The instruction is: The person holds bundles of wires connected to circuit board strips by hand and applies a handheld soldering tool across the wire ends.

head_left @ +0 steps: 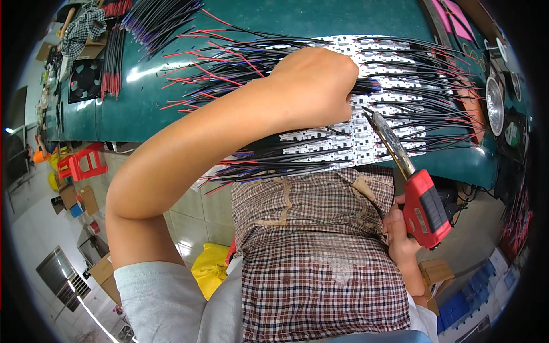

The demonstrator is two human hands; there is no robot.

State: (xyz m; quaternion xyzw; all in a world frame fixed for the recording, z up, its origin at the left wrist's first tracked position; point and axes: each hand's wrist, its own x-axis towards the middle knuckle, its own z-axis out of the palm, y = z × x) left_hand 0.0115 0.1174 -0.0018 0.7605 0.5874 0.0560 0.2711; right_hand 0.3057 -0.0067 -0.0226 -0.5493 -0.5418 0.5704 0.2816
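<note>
My left hand [320, 80] is closed in a fist over a panel of white circuit boards [354, 137]. A bundle of black wires with blue ends [366, 86] sticks out past its knuckles, and the hand appears to grip it; the fingertips are hidden. Rows of black wires with red tips run out from both sides of the panel. In my right hand [400, 231], low at the panel's right front, is a red and black soldering gun [426, 211]. Its tip points up and left to the boards, close to my left hand.
A green table [274, 17] carries everything. Thick wire bundles [160, 23] and a black fan [86, 80] lie at the far left. Metal reels [494, 106] stand along the right edge. A red stool [86, 163] is on the floor at left.
</note>
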